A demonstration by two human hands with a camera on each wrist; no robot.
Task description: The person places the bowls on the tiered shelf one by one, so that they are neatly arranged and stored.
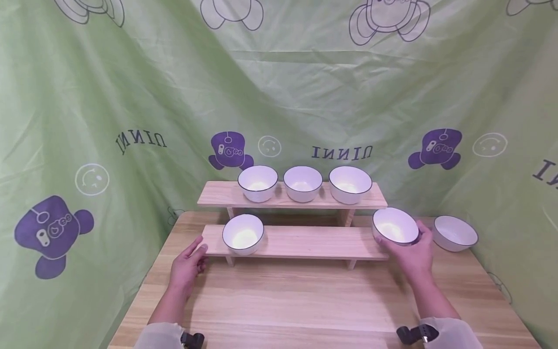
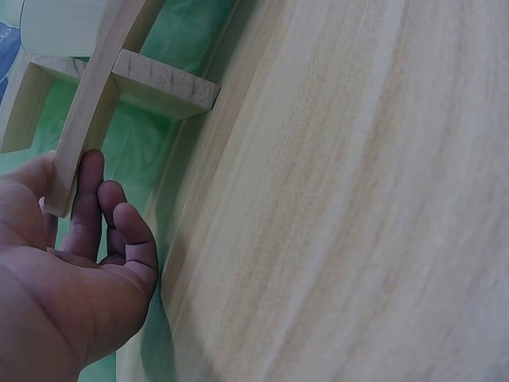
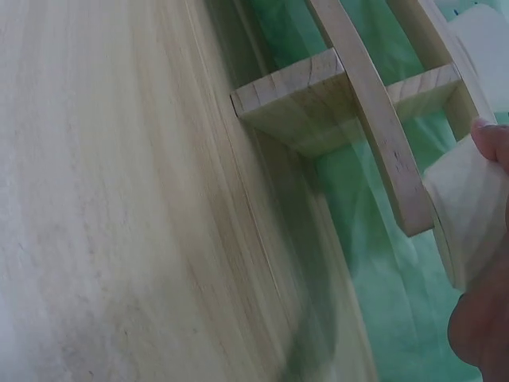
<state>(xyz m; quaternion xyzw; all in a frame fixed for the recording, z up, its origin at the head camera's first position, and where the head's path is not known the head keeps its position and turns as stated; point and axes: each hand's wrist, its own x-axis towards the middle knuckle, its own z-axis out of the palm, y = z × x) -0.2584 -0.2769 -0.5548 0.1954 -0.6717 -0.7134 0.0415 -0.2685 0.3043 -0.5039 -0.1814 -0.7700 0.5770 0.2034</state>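
Observation:
My right hand (image 1: pixel 413 252) grips a white bowl (image 1: pixel 395 226) with a dark rim, tilted at the right end of the lower shelf board. In the right wrist view that bowl (image 3: pixel 469 207) is beside the board's end, with only part of the hand (image 3: pixel 485 318) showing. At the opposite end, my left hand (image 1: pixel 186 265) pinches the lower board (image 1: pixel 305 242) of a two-step wooden shelf. The left wrist view has the thumb and fingers of this hand (image 2: pixel 87 278) on either side of the board end (image 2: pixel 67 175). Another white bowl (image 1: pixel 243 234) sits on the lower board's left part.
Three white bowls, left (image 1: pixel 258 184), middle (image 1: pixel 302 184) and right (image 1: pixel 350 185), line the upper board (image 1: pixel 218 194). One more bowl (image 1: pixel 455 234) stands on the wooden table (image 1: pixel 279 300) at right. A green printed curtain (image 1: pixel 279 97) hangs behind and along both sides.

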